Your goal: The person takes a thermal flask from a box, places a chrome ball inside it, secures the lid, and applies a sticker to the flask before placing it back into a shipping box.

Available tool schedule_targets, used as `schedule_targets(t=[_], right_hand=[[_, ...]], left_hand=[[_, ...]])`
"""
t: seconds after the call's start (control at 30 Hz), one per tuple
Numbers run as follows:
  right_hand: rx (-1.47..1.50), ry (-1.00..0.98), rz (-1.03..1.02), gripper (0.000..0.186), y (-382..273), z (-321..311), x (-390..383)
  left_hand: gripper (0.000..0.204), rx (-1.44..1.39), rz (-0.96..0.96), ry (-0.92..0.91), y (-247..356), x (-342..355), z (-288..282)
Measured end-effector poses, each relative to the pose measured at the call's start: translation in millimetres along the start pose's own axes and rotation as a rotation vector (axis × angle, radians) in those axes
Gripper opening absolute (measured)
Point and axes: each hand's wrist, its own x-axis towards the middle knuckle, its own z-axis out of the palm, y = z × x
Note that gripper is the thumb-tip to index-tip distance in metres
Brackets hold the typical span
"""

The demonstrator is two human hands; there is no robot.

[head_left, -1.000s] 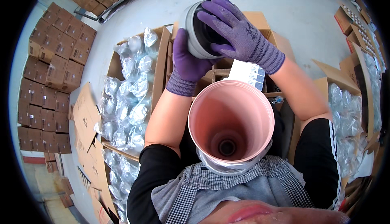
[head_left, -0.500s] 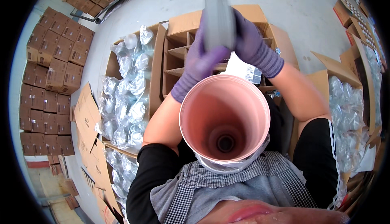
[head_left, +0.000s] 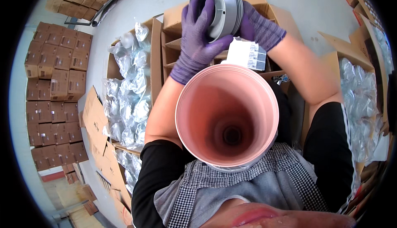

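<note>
A grey round lid-like part [head_left: 223, 4] is held up at the top of the view, tilted on edge. My left hand [head_left: 198, 37], in a purple glove, wraps over its near face. My right hand [head_left: 260, 27], also gloved, grips it from behind on the right. Below the hands, a large pink cone-shaped tube [head_left: 227, 116] opens toward the camera, resting against my body. A white labelled piece [head_left: 247, 54] shows just behind the tube's rim.
An open cardboard box with dividers [head_left: 173, 42] stands in front. A box of plastic-bagged parts [head_left: 128, 87] is on the left, more bagged parts [head_left: 359, 99] on the right. Stacked small cartons [head_left: 53, 87] cover the floor at far left.
The grey part has been turned in my hands from edge-on to tilted, showing its inner face. Both hands shifted their grip and stay on it. The pink tube stays in place.
</note>
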Motion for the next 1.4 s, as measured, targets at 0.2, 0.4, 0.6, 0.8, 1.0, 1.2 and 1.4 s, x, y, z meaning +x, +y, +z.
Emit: schedule_targets(t=[0.2,0.4,0.6,0.8,1.0,1.2,1.4], right_hand=[[-0.857,0.257,-0.447,0.063,-5,5,1],[-0.096,0.045,-0.1,0.056,64,24,40],[0.314,-0.293,0.13,0.063,107,-43,52],[-1.172,-0.086,0.378,0.068,69,-35,-67],[-1.416,-0.176,0.582,0.07,87,-36,-107],[-1.346,-0.218,0.803,0.072,57,-34,-112],[-1.435,-0.141,0.712,0.075,52,-38,-151]], left_hand=[[0.058,-1.09,-0.471,0.279,25,-4,21],[0.085,-0.196,-0.173,0.129,-4,-18,19],[0.099,0.134,-0.131,-0.304,-27,-12,-5],[0.051,0.478,-0.619,-1.09,-100,-56,46],[0.047,0.702,-0.369,-1.151,-107,-90,88],[0.056,0.725,-0.424,-0.949,-24,-15,-11],[0.049,0.227,-0.615,-0.23,62,54,-181]])
